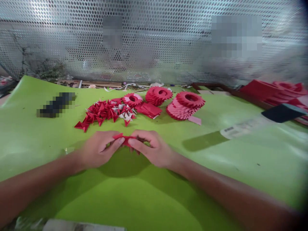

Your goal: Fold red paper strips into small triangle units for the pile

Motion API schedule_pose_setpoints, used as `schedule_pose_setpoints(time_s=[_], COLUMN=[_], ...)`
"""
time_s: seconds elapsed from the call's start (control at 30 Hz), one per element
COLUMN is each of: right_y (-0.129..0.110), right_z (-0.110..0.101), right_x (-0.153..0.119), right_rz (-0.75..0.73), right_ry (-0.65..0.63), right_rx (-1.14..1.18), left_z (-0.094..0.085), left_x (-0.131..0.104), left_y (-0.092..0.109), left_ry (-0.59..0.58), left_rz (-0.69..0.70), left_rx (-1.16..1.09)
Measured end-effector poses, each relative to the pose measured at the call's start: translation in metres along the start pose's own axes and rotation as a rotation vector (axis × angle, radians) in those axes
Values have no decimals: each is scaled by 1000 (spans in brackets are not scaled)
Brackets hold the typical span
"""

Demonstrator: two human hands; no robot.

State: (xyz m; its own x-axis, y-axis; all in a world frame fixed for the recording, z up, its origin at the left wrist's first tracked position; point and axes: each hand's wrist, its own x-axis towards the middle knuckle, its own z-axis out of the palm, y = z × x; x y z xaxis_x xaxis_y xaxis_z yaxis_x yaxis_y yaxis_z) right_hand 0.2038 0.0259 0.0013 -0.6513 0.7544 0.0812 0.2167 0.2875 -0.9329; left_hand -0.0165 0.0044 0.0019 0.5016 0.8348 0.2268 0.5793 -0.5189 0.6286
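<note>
Between my two hands is a small folded piece of red paper (pixel 125 141), held just above the green table. My left hand (pixel 102 148) pinches its left end, thumb on top. At its right end my right hand (pixel 150 147) grips it the same way, with some fingers hidden beneath. Just beyond the hands lies a pile of folded red and white paper triangles (pixel 102 112). Beside that pile is a stack of flat red paper pieces (pixel 149 109).
Ring-shaped paper models stand behind: a small ring (pixel 132 100), a red one (pixel 158 95) and a pink-and-red one (pixel 185 106). A clear bottle with a dark cap (pixel 284 113) lies at right. A blurred dark object (pixel 55 105) is at left. A perforated metal screen (pixel 154 41) rises behind.
</note>
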Motion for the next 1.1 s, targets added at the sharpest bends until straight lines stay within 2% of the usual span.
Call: schedule_pose_setpoints(time_s=[0.13,0.2,0.4,0.53,0.63,0.9,1.1], right_y=[0,1,2,1,1,1,2], right_z=[0,1,1,2,3,2,4], right_x=[1,2,2,3,3,3,3], right_rz=[-23,-6,-22,-35,-66,-95,-95], right_ry=[16,11,44,111,166,142,196], right_rx=[225,250,138,-45,-160,-103,-191], left_z=[2,1,1,4,6,6,5], left_x=[0,0,-1,0,-1,-3,-3], left_y=[2,2,1,2,2,-1,-2], left_ry=[36,50,69,83,77,146,192], left_rz=[-7,4,67,88,92,46,120], left_rx=[21,37,121,168,119,185,112])
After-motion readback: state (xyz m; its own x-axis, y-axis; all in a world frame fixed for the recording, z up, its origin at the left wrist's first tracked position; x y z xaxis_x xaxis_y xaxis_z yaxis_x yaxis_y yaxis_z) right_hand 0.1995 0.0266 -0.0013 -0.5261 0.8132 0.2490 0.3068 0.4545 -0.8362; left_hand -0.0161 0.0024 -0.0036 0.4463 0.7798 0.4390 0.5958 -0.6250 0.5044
